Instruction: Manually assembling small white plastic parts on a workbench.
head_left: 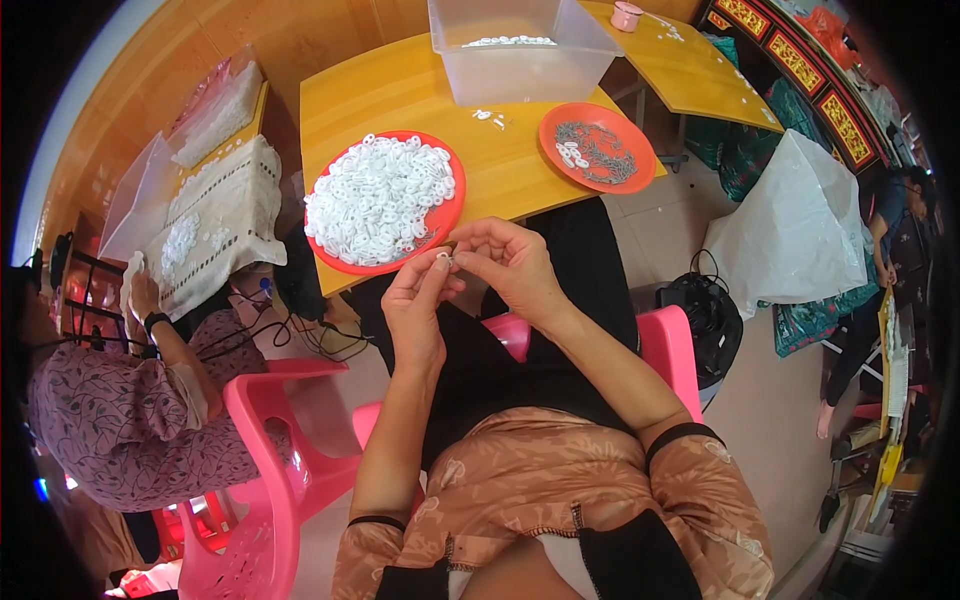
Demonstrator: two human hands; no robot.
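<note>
My left hand pinches a small white plastic piece between thumb and fingertips, just off the table's near edge. My right hand meets it there, thumb and index finger closed together beside the piece; what they hold is too small to make out. Just beyond my left hand lies a red plate heaped with white oval plastic pieces with holes, a few grey metal bits at its near right. Farther right, an orange-red plate bears many thin grey metal pieces and several white ovals.
Both plates stand on a yellow wooden table, with a clear plastic bin at its back. Left of me are a pink chair and a seated person at another table. A white sack and a black bag stand to the right.
</note>
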